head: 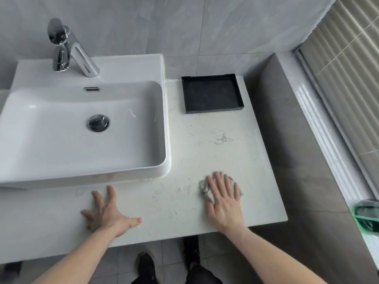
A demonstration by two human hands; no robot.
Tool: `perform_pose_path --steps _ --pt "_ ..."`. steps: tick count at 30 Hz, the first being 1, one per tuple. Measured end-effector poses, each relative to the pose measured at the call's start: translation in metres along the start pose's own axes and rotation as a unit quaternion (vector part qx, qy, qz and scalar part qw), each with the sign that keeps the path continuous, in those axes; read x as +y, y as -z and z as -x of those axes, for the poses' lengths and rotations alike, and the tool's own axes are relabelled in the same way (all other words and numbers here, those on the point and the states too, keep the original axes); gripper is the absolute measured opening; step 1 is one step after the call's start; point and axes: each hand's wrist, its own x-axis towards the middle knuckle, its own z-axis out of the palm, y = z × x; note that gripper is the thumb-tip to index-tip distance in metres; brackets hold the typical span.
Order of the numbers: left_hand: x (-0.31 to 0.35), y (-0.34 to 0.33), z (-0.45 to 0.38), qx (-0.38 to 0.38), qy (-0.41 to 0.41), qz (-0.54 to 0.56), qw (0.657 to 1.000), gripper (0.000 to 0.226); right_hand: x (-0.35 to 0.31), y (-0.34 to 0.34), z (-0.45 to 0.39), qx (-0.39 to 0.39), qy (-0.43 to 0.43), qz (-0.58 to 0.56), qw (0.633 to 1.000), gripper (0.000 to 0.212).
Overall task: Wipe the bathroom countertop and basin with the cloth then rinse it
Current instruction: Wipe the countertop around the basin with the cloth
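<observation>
The pale countertop (215, 160) carries a white basin (82, 130) on its left and a black tray (212, 93) at the back. The left hand (108, 212) rests flat, fingers spread, before the basin. The right hand (224, 199) presses straight fingers on the crumpled cloth (205, 189) near the front edge.

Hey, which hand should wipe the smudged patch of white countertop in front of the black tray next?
Right. The right hand already presses the crumpled grey cloth flat on the white countertop, directly below that patch; the left hand rests bare, near the white basin.
</observation>
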Motion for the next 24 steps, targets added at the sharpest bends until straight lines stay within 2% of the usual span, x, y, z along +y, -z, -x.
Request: perform_pose_path --steps 5,8,10,13,19,21,24 --pt "-0.002 -0.001 -0.002 0.007 -0.004 -0.002 1.000 0.155 0.085 0.020 -0.008 0.037 -0.232 -0.026 0.972 0.069" --pt "-0.002 -0.001 -0.004 0.000 -0.006 -0.005 1.000 0.156 0.078 0.015 0.003 0.061 -0.330 -0.052 0.941 0.069" --pt "-0.002 -0.001 -0.004 -0.001 -0.010 -0.018 1.000 0.155 0.047 0.004 0.009 0.079 -0.357 -0.056 0.929 0.071" --pt "-0.002 0.000 -0.004 -0.004 -0.020 -0.019 1.000 0.154 -0.013 -0.012 0.014 0.080 -0.329 -0.066 0.939 0.069" --pt "-0.007 -0.001 -0.003 -0.004 -0.030 -0.016 0.999 0.152 -0.139 -0.045 0.031 0.050 -0.156 -0.054 0.985 0.070" --pt "-0.008 -0.002 -0.003 0.000 -0.029 -0.013 0.999 0.153 -0.145 -0.049 0.033 0.040 -0.118 -0.042 0.991 0.068" --pt "-0.008 -0.003 -0.004 0.008 -0.030 -0.009 0.999 0.152 -0.116 -0.041 0.032 0.032 -0.078 -0.035 0.996 0.065"
